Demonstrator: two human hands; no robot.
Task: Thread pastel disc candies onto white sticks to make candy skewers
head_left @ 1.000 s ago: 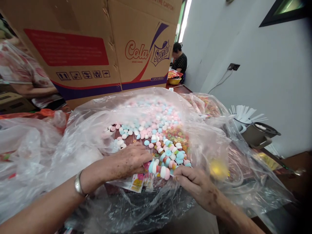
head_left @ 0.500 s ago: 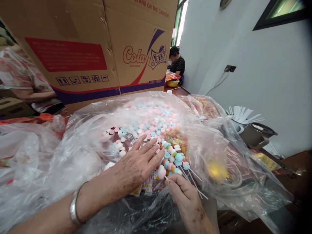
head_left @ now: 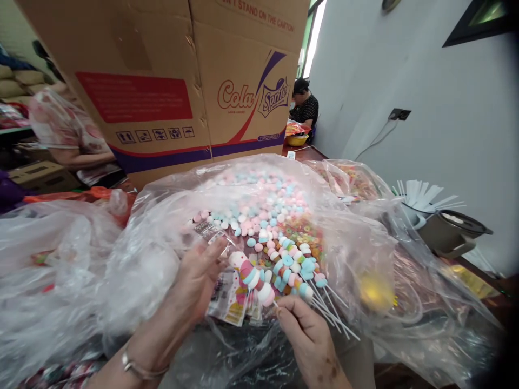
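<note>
The brown carton point(head_left: 154, 32) bears "Cola", "Sprite" and, higher up, "STAND ON THE CARTON"; its red panel point(head_left: 133, 97) is too blurred to read. The left hand point(head_left: 197, 278) is partly open beside printed wrappers point(head_left: 233, 312); whether it grips one, I cannot tell. The right hand point(head_left: 305, 330) pinches the stick of a marshmallow skewer point(head_left: 265, 295), pink, white and blue, in front of the wrappers.

At eleven o'clock, a cardboard carton point(head_left: 203, 65) bears "Cola" point(head_left: 235, 95) and "Sprite" point(head_left: 274, 98); toward its one o'clock, "STAND ON THE CARTON" point(head_left: 263, 17); toward its seven, five handling signs point(head_left: 159, 134). Its red panel point(head_left: 134, 98) is unreadable.
</note>
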